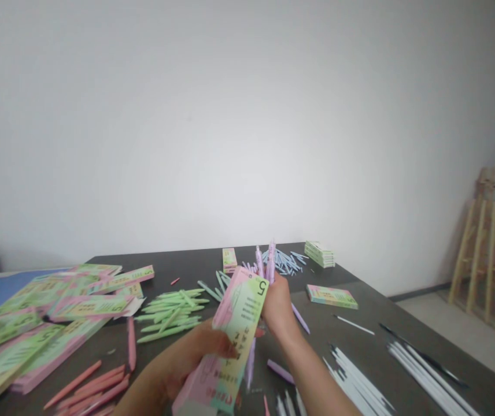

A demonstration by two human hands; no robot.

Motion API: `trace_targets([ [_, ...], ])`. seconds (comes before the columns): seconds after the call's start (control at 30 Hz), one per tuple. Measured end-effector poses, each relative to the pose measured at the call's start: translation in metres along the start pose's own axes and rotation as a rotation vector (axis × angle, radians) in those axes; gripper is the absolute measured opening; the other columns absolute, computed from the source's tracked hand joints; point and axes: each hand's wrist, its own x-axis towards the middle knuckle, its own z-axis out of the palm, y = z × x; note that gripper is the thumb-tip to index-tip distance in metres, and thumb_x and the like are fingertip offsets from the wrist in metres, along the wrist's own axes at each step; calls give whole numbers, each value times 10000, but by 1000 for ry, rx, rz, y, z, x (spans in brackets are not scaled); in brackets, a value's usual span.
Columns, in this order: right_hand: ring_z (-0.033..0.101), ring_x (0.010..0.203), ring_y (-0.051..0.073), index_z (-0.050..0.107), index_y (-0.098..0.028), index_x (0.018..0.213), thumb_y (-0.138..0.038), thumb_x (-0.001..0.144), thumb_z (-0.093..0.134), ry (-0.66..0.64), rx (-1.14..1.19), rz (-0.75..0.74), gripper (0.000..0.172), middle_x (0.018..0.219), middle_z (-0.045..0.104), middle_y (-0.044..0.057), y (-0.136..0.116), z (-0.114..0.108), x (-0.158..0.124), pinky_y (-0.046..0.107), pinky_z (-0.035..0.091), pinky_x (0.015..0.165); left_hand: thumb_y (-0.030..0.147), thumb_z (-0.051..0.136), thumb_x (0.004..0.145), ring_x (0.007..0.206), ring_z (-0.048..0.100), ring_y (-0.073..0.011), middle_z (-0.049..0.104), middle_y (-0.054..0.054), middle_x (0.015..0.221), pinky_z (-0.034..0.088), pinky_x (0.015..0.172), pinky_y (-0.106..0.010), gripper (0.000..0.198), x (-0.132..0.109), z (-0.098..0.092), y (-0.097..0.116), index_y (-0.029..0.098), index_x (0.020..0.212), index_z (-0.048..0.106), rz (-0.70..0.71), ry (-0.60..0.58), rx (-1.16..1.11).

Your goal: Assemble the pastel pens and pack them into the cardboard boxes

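Observation:
My left hand (204, 349) is closed around a pink, green and yellow printed pen box (241, 315), thumb across its front, the box tilted. Just beyond the box's upper end, my right hand (277, 306) grips a few purple pens (270, 263) that point up and away. The box hides part of the right hand's fingers. More purple pens (280, 371) lie on the table under and beside my right forearm. Left of the box is a pile of green pens (173, 312), and nearer to me are red-pink pens (95, 390).
Flattened pen boxes (34, 312) heap up at the left. Light-blue pens (286, 261) and stacked boxes (319, 254) stand at the back. A single box (332, 296) lies right. White refills (360, 378) are at the front right. A wooden rack (490, 254) leans by the wall.

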Motion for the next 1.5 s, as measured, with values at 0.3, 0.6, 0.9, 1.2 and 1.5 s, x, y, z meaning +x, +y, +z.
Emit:
trace_targets([
  [0.3,318,302,66,656,-97,802,-368,687,632,-154,16,100,295,407,451,-55,4,-3,-1,188,224,303,161,449,658,518,631,-242,662,-156,577,435,434,-267,473,7,-26,-2,18,1078,611,-26,-206,-67],
  [0.6,382,326,70,637,-100,834,-435,726,608,-62,-79,-47,354,464,509,-37,-5,-2,-6,188,288,329,302,402,726,475,596,-212,654,-92,598,479,464,-321,658,13,-60,11,50,1334,370,248,-380,-245],
  [0.9,313,284,54,598,-123,751,-357,743,578,-303,-54,150,235,372,447,-64,-15,21,-35,168,226,301,238,429,744,566,593,-176,675,-115,865,522,528,-341,655,1,-39,24,146,1379,303,373,-281,-471],
  [1.2,344,395,77,647,-116,810,-396,716,601,-90,-196,12,299,464,428,-53,-42,4,-50,197,257,375,182,467,727,665,654,-233,686,-166,854,533,555,-337,461,5,-35,28,14,1154,513,655,383,-730],
  [1.5,389,472,97,626,-147,631,-270,715,540,-420,-498,75,172,508,494,-17,-67,-6,-68,201,274,437,198,445,747,646,645,-245,645,-128,717,541,612,-425,249,6,-45,34,45,887,582,663,578,-872],
])
